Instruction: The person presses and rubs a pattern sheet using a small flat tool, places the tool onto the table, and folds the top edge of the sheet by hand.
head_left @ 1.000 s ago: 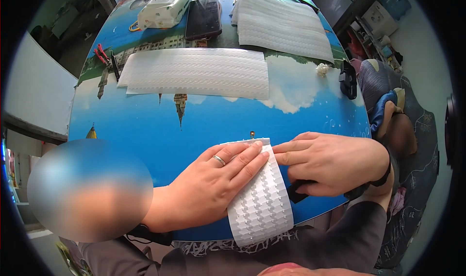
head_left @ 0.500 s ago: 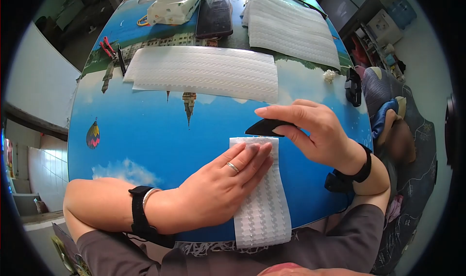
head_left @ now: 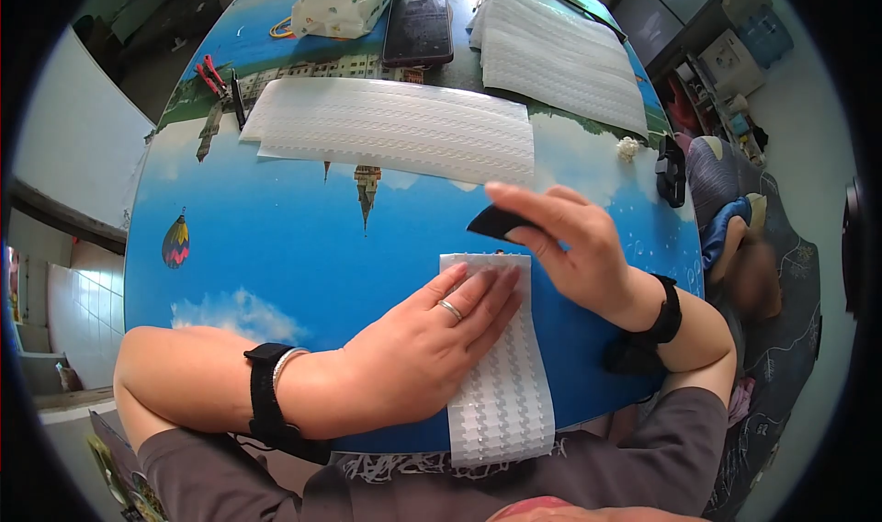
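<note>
A narrow white sheet (head_left: 507,407) with rows of small translucent shapes lies lengthwise in front of me, its near end reaching the table's edge. My left hand (head_left: 409,361) rests flat across its upper part, fingers stretched out and covering some of the surface. Just beyond the sheet's far end, my right hand (head_left: 588,257) pinches a thin black pointed piece (head_left: 493,223) between thumb and fingers. That piece is above the table and apart from the sheet. A small dark speck shows at the sheet's far edge.
Another white patterned strip (head_left: 390,131) lies crosswise farther back. Behind are a stack of similar sheets (head_left: 565,62), a phone (head_left: 418,30) and a wipes pack (head_left: 340,5). Red-handled pliers (head_left: 210,76) and a black pen (head_left: 238,99) sit left; a small white cluster (head_left: 627,149) lies right.
My right hand has lifted slightly away from the sheet's far end with the black piece. The left hand stays flat on the sheet. The whole view has shifted slightly.
</note>
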The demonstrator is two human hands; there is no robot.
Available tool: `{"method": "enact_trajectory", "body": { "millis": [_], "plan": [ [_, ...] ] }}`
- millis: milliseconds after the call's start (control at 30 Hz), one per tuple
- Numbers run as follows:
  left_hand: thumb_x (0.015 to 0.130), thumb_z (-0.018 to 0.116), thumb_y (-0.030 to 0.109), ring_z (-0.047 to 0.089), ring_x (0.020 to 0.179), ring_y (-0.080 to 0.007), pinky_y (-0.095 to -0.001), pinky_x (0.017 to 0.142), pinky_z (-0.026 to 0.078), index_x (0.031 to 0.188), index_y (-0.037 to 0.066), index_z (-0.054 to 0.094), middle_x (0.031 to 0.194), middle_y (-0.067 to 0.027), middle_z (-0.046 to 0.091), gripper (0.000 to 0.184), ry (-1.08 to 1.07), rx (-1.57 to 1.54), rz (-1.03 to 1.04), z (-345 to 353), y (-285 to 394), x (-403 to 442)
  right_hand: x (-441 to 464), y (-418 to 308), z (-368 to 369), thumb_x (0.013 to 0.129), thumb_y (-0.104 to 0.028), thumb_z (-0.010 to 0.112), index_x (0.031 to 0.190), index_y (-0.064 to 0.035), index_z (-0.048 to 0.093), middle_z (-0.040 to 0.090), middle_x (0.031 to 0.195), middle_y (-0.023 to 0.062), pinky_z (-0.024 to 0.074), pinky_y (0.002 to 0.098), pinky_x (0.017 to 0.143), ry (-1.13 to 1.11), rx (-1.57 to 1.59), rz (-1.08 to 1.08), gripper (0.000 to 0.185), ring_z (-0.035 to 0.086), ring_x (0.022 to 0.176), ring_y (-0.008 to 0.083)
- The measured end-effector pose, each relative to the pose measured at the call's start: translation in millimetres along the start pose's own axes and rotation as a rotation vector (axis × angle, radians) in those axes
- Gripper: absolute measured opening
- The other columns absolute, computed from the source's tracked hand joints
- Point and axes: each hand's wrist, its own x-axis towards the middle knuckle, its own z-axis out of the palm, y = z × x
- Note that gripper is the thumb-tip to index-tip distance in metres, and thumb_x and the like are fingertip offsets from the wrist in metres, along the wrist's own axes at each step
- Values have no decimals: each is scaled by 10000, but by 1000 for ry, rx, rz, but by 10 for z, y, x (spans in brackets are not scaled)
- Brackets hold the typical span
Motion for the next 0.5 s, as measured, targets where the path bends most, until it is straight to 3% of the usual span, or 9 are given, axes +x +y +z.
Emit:
{"method": "enact_trajectory", "body": {
  "millis": [33, 167, 300, 400, 433, 500],
  "plan": [
    [914, 542, 153, 346, 1579, -398, -548, 1315, 249, 1575, -116, 430, 1646, -274, 418, 723, 8, -8, 1, 17, -8, -7, 5, 3, 9, 862, -21, 736, 1447, -163, 698, 801, 1155, 22, 588, 335, 817, 63, 14, 35, 603, 724, 858, 194],
    [897, 555, 131, 342, 1583, -384, -547, 1314, 251, 1587, -105, 418, 1659, -264, 406, 743, -9, -19, -26, 9, 12, -24, 21, -61, -17, 868, 0, 733, 1436, -156, 709, 810, 1132, 10, 571, 320, 783, -132, -13, -161, 590, 707, 832, 182],
    [899, 563, 123, 332, 1588, -384, -540, 1315, 248, 1589, -94, 424, 1660, -266, 405, 737, -2, -10, -20, -12, 13, -6, -1, -18, 26, 877, -17, 735, 1414, -169, 730, 815, 1119, 0, 568, 321, 756, -53, -112, -10, 558, 681, 815, 166],
    [901, 566, 128, 336, 1585, -385, -537, 1314, 248, 1592, -91, 421, 1664, -266, 402, 740, 3, 6, -16, 31, 7, -21, 29, -38, 23, 883, -20, 736, 1422, -167, 724, 818, 1100, 8, 566, 311, 740, 17, -15, -137, 559, 680, 812, 155],
    [901, 567, 130, 338, 1583, -385, -535, 1313, 250, 1594, -91, 417, 1666, -265, 400, 743, -3, 15, -14, 29, 8, -15, 38, -68, 8, 897, -27, 732, 1422, -164, 724, 821, 1103, 10, 559, 300, 734, -69, -50, -168, 543, 678, 809, 149],
    [903, 565, 132, 337, 1584, -386, -539, 1313, 250, 1589, -92, 423, 1664, -268, 403, 736, -12, 15, -11, 7, 8, -4, 35, -52, 24, 895, -28, 734, 1416, -162, 728, 821, 1104, 5, 554, 295, 737, -89, -91, -118, 538, 675, 806, 148]
  ]
}}
